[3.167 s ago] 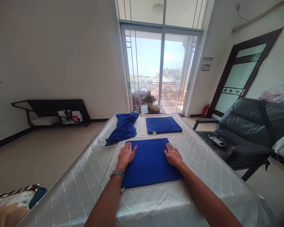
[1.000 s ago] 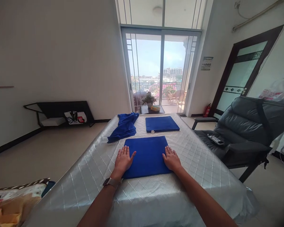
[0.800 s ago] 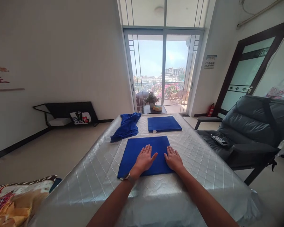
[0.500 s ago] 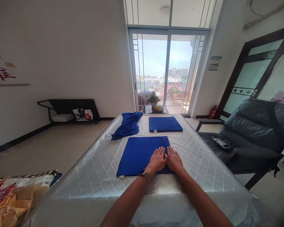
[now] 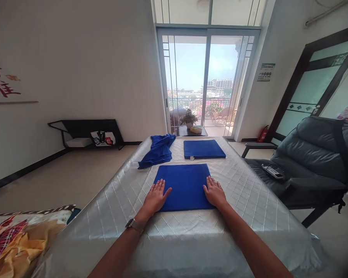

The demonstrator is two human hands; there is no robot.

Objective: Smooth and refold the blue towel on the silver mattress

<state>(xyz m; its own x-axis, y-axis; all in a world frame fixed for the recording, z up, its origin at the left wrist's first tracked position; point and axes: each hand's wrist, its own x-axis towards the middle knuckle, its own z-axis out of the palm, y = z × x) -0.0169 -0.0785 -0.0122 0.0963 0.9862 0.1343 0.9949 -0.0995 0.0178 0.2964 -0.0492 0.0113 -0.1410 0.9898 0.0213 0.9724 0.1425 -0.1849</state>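
A flat, folded blue cloth [image 5: 185,187] lies in front of me on the silver quilted table cover [image 5: 110,208]. My left hand [image 5: 156,197] rests open on its left edge, fingers stretched forward and thumb out over the fabric. On the opposite edge my right hand [image 5: 215,192] lies flat, also open. Beyond them sits a second folded blue cloth [image 5: 204,149], with a small white tag at its front. To its left is a crumpled blue cloth [image 5: 158,151], loosely heaped.
A dark reclining chair [image 5: 310,162] with a white device [image 5: 274,172] on its seat stands at the right. Behind the table are a potted plant [image 5: 189,117] and sliding glass doors. Colourful fabrics [image 5: 16,243] lie at the lower left.
My left hand has moved left from beside the right hand to the cloth's left edge. The right hand stays near the right edge. The view has shifted slightly.
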